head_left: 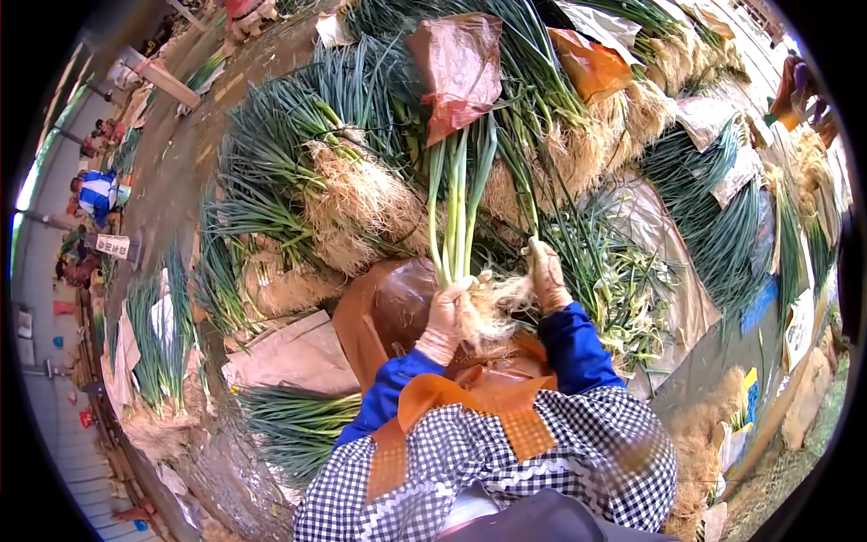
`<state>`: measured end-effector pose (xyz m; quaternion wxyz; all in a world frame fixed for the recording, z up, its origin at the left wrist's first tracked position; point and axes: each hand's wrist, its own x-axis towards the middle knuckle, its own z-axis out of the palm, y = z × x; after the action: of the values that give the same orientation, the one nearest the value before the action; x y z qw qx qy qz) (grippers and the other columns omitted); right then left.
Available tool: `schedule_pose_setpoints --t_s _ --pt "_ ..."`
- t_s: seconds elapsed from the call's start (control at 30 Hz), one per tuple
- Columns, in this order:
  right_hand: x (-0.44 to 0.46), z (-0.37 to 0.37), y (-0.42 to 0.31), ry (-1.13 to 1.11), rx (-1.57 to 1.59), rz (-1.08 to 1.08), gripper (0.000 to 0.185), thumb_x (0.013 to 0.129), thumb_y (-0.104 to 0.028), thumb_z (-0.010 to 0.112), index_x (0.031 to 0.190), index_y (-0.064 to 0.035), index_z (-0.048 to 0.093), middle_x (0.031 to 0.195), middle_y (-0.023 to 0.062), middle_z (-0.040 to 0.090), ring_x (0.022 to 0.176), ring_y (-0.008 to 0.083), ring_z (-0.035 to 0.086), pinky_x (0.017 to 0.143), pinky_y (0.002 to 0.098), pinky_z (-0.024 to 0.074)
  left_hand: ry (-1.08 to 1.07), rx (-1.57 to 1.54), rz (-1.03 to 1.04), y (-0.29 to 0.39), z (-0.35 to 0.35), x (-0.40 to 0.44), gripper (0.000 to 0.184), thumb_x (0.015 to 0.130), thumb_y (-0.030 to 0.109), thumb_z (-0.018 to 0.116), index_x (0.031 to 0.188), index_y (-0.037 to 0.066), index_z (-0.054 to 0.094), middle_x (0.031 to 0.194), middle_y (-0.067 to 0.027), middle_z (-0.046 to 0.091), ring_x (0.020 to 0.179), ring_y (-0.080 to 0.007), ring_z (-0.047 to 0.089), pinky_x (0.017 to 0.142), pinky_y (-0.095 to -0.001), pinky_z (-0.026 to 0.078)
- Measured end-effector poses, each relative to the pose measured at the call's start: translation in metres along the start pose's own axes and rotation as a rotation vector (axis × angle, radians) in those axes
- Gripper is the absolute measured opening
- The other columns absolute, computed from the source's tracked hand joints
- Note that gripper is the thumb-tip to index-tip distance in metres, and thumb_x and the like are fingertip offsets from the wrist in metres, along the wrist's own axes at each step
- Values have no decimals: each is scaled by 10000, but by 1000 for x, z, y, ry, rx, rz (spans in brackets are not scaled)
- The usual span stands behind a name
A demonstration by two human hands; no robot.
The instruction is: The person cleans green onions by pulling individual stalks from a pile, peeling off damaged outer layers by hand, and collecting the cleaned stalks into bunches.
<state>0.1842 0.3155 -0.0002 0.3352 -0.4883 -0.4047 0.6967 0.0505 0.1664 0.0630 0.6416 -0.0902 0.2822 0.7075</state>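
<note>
Several green onions with white stems and pale roots stand out from my left hand, whose fingers are wrapped round their lower stems. The leafy ends reach up under a reddish plastic sheet. To the right, my right hand is closed on the lower end of a single thin onion stalk. Loose pale roots hang between the two hands. An orange-brown plastic apron lies over my lap below them.
Root-end bundles of onions lie ahead and left. A heap of trimmed leaves is at the right, with more bundles beyond. A brown paper sheet lies left. A person in blue and white is far left.
</note>
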Motion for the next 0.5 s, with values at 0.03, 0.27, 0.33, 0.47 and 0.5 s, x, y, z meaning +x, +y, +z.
schedule_pose_setpoints --t_s 0.03,0.27,0.33,0.47,0.5 --pt "-15 2 -16 -180 -40 43 339 899 -338 493 725 -65 596 592 -36 473 533 80 431 501 223 359 34 -66 -129 12 18 -12 272 821 92 539 1044 -63 553 764 -112 620 664 -185 614 584 -305 542" --pt "-13 19 17 -66 -788 -520 176 835 -240 601 781 -80 650 696 105 625 618 235 601 578 310 475 150 48 -323 -24 -19 13 167 802 52 536 923 -49 592 770 -127 634 662 -227 626 632 -335 550" --pt "-20 8 -13 87 -729 -764 263 839 -304 585 677 -101 627 705 121 629 616 271 610 548 342 478 35 49 -233 -20 -40 17 190 806 60 527 946 -52 588 742 -123 624 640 -217 618 625 -327 550" --pt "39 -77 -39 284 -1391 -266 305 870 -372 511 911 -104 650 814 122 655 722 258 635 646 319 506 8 12 -259 9 -14 -5 269 801 41 512 1038 -75 565 816 -147 629 659 -221 626 618 -329 554" --pt "42 -66 -35 244 -1160 -476 362 863 -355 542 1086 -75 596 966 143 646 872 272 623 774 313 490 0 -36 -251 2 -35 8 295 806 42 508 1070 -79 555 827 -154 633 683 -229 635 622 -339 558"
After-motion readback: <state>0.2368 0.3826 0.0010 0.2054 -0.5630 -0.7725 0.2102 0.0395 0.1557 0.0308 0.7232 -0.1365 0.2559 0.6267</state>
